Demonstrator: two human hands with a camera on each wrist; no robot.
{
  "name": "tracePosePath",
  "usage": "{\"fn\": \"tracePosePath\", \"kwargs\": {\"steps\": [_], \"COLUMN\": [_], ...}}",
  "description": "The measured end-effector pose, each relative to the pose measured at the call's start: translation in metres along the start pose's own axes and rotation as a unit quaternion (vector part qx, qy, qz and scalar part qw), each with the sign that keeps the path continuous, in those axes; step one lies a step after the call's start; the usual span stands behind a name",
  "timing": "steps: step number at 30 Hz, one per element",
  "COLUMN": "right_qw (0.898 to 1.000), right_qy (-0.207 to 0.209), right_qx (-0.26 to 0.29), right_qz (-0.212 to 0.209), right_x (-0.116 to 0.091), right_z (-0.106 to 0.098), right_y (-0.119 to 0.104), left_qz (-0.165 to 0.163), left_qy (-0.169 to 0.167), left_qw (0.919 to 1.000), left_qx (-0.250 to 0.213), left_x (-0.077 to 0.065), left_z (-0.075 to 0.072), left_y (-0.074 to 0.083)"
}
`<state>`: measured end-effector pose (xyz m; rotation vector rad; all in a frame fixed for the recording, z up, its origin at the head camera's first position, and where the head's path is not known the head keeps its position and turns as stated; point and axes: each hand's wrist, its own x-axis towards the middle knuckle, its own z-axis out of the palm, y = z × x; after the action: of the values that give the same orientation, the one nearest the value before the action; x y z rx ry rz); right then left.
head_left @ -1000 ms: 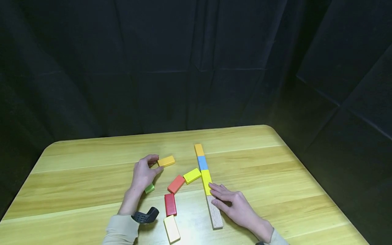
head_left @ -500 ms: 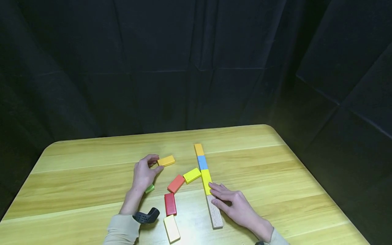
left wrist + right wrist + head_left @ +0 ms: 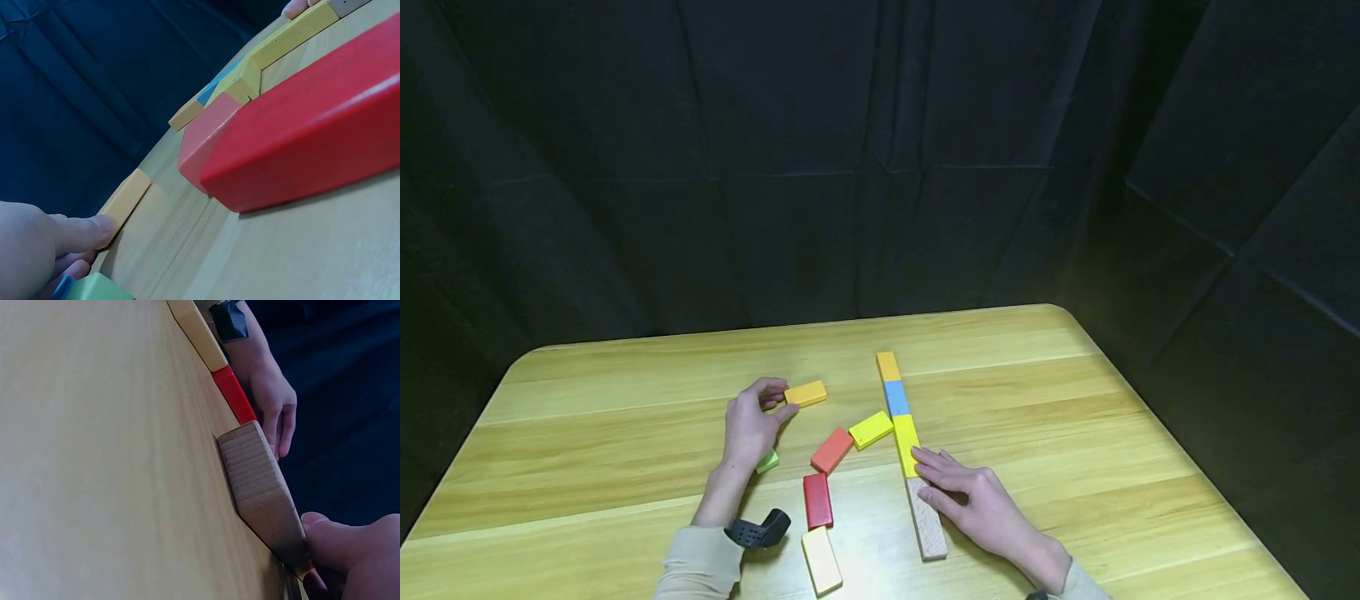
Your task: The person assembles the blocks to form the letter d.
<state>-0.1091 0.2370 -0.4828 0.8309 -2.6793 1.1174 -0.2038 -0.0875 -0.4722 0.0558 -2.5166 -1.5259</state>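
Observation:
My left hand (image 3: 752,425) pinches the near-left end of an orange wooden block (image 3: 807,393) lying on the table; the thumb shows against its side in the left wrist view. Under that wrist, a green block (image 3: 767,462) is partly covered. My right hand (image 3: 973,504) rests along a straight row, its fingers extended over the long yellow block (image 3: 906,442) and its thumb at the grey-beige block (image 3: 928,525). Farther up the same row come a blue block (image 3: 896,398) and a small orange block (image 3: 887,367).
A curve of blocks bends away from the row: a short yellow block (image 3: 871,430), a coral block (image 3: 832,450), a red block (image 3: 817,500) and a cream block (image 3: 822,562). The wooden table (image 3: 1075,433) ends at a black curtain (image 3: 790,208) behind and at the right.
The left hand and its orange block have shifted very slightly to the left. The right hand and the other blocks have stayed in place.

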Motion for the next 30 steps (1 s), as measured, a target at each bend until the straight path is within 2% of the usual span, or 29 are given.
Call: {"fn": "tracePosePath", "kwargs": {"steps": [9,15,30], "right_qw": [1.0,1.0,1.0], "right_qy": [-0.004,-0.005,-0.004], "right_qx": [0.002,0.003,0.003], "right_qz": [0.003,0.002,0.006], "right_x": [0.0,0.002,0.003], "right_z": [0.001,0.003,0.004], "right_y": [0.0,0.0,0.001], "left_qz": [-0.002,-0.003,0.039], "left_qy": [0.006,0.022,0.029], "left_qw": [0.9999,0.9997,0.9987], "left_qx": [-0.009,-0.013,-0.014], "left_x": [-0.001,-0.001,-0.014], "left_z": [-0.001,-0.004,-0.013], "left_y": [0.0,-0.002,0.002]}}
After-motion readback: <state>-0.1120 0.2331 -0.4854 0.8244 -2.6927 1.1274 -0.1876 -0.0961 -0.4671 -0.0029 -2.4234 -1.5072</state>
